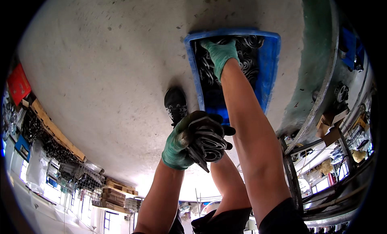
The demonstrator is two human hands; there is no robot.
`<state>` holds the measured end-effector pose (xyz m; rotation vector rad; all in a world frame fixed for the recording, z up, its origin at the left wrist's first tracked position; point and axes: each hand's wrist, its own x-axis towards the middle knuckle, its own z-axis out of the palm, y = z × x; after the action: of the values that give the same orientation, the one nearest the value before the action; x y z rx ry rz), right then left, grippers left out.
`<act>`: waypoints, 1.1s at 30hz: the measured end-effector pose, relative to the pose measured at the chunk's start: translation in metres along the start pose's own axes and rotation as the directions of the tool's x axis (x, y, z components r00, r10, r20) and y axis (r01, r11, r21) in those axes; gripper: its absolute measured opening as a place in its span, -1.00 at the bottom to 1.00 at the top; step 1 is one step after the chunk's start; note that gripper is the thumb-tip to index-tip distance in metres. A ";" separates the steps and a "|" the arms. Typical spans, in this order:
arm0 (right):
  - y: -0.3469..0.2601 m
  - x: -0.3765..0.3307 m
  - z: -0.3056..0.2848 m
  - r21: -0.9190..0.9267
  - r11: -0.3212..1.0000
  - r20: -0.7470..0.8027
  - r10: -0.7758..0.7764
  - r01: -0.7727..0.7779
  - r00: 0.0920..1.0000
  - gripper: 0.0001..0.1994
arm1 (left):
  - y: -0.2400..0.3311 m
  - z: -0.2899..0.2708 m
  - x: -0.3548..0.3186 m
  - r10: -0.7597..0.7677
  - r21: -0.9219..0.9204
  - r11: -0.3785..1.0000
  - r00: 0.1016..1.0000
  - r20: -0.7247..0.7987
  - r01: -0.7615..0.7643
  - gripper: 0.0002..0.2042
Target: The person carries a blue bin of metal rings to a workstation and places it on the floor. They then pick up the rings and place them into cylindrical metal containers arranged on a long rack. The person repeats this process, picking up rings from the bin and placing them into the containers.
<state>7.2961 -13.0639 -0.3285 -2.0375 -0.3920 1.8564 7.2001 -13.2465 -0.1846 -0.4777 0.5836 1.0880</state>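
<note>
My left hand (178,147), in a green glove with dark fingers, is closed round a bundle of dark metal plate-like parts (207,142) with curved, ring-shaped edges. It holds them up near my body, in front of the near end of a blue plastic bin (274,64). My right hand (221,55), in a matching glove, reaches down into the far left part of that bin. There it touches a heap of similar dark metal parts (250,64). The fingers of the right hand are hidden in the heap, so their grip does not show.
The bin stands on a grey concrete floor (113,64), with my black shoe (175,104) left of it. At right are a metal frame (296,181) and an open cardboard box (331,127). A wire basket (80,178), stacked pallets (117,195) and a red container (18,84) line the left.
</note>
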 end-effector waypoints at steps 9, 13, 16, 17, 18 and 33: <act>0.057 0.042 -0.019 0.191 0.960 -0.035 -0.203 0.206 0.979 -0.17 | -0.007 0.001 0.003 0.032 0.027 0.999 0.997 0.075 -0.034 -0.21; 0.056 0.022 -0.041 0.311 0.935 0.103 -0.209 0.168 0.972 -0.43 | -0.005 0.003 -0.001 -0.007 0.054 0.999 0.998 0.058 0.004 -0.22; 0.061 0.028 -0.079 0.500 0.865 0.312 -0.216 0.033 0.925 -0.44 | -0.006 0.009 -0.004 -0.006 0.039 0.999 0.997 0.076 0.003 -0.21; 0.057 0.026 -0.088 0.508 0.861 0.387 -0.244 0.016 0.889 -0.42 | -0.007 0.009 -0.005 0.021 0.033 0.999 0.998 0.065 -0.023 -0.21; 0.053 0.023 -0.098 0.515 0.857 0.456 -0.274 0.000 0.847 -0.40 | -0.009 0.009 -0.006 0.045 0.028 0.999 0.997 0.055 -0.047 -0.20; 0.024 -0.306 -0.267 0.741 0.609 0.505 -0.228 -0.283 0.833 -0.50 | -0.056 0.076 -0.061 0.020 0.262 0.964 0.997 0.078 -0.040 -0.15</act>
<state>7.5303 -13.2378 -0.0443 -0.8665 0.3327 2.0797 7.2459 -13.2622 -0.0837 -0.1960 0.6601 1.0343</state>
